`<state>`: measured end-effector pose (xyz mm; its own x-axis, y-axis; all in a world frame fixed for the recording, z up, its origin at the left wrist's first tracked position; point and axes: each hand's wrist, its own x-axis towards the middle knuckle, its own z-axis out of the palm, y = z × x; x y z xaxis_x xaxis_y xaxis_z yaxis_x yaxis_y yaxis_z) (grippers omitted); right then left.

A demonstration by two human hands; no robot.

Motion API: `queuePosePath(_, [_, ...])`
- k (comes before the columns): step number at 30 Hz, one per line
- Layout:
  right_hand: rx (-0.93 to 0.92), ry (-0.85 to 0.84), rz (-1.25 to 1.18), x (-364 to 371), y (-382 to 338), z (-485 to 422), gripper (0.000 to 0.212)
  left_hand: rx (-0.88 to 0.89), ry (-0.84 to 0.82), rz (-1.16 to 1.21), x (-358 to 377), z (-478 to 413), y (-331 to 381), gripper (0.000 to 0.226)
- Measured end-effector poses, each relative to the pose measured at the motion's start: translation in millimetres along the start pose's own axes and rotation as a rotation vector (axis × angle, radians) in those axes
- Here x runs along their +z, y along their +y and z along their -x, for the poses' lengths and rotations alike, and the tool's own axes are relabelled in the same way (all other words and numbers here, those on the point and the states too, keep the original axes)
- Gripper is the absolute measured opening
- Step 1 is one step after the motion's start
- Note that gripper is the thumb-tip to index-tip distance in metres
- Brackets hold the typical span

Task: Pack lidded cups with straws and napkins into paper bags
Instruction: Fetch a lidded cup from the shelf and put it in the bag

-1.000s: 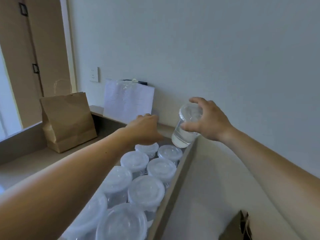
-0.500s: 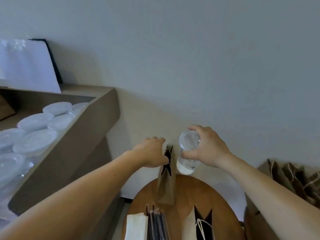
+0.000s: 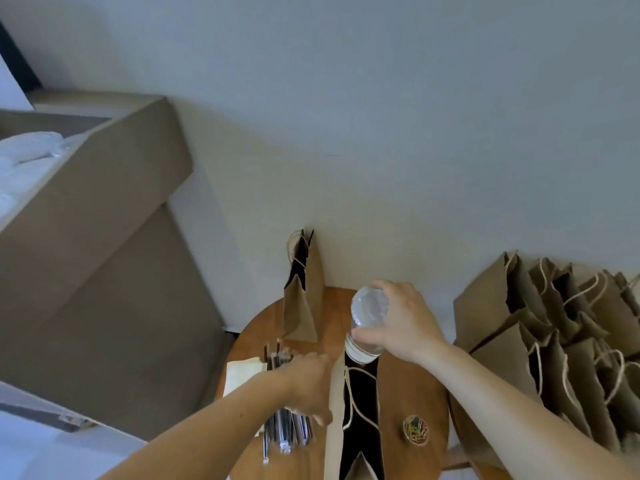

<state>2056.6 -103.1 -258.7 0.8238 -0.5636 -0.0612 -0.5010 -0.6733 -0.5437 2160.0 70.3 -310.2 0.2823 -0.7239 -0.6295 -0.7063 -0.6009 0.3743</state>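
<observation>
Lidded cup (image 3: 367,327) hung just over the mouth of the open paper bag (image 3: 335,445), right hand (image 3: 403,320) clamped round its top; clear, liquid low inside. Left hand (image 3: 308,386) gripped the bag's left wall, fingertips hidden. Bag interior dark, contents unreadable. Straws (image 3: 287,434) and napkins (image 3: 242,372) lay left on the table (image 3: 415,382); second bag (image 3: 301,306) stood behind.

Both forearms reaching fwd, L hand (image 3: 308,386) low, fingers curled on bag (image 3: 333,452) edge, R hand (image 3: 403,323) gripping cup (image 3: 369,318)
</observation>
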Motion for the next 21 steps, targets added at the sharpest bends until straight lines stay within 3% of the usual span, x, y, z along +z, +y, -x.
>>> queuePosePath(2, [-0.005, 0.006, -0.022, 7.7, 2.1, 1.6, 0.092, -0.015, -0.096, 0.009, 18.5, -0.3, -0.5, 0.107])
queuePosePath(4, [-0.017, 0.003, -0.028, 13.4, 1.7, 3.5, 0.092, -0.070, -0.092, 0.027, 39.0, -0.6, 3.6, 0.104])
queuePosePath(10, [-0.045, -0.045, -0.026, 19.0, -0.7, 15.7, 0.095, -0.171, 0.069, 0.242, 64.4, -5.4, 8.6, 0.033])
queuePosePath(15, [-0.107, -0.128, 0.057, 5.6, 4.4, 27.7, 0.094, -0.254, 0.121, 0.489, 58.8, -15.0, -2.6, 0.027])
queuePosePath(21, [-0.294, -0.381, 0.290, 5.0, 11.0, 47.4, 0.092, -0.261, 0.179, 0.585, 59.8, -18.5, -8.1, 0.025])
